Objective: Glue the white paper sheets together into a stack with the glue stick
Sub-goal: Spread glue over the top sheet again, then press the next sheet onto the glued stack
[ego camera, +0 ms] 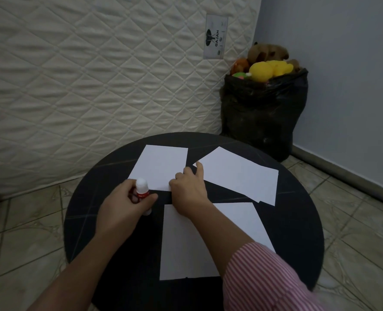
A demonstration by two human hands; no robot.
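Observation:
White paper sheets lie on a round black table (pixel 298 221). One sheet (pixel 161 164) sits at the far left, a pair of overlapping sheets (pixel 242 173) at the far right, and a larger sheet (pixel 192 245) near me. My left hand (pixel 125 203) grips a red and white glue stick (pixel 142 189) upright, its white cap on top, at the near edge of the far left sheet. My right hand (pixel 189 189) rests with fingers spread between the two far sheets, its index fingertip touching the corner of the right pair, holding nothing.
A quilted cream mattress (pixel 85 75) leans upright behind the table. A black plastic bag (pixel 264 113) full of soft toys stands in the corner by the blue wall. Tiled floor (pixel 354 209) surrounds the table.

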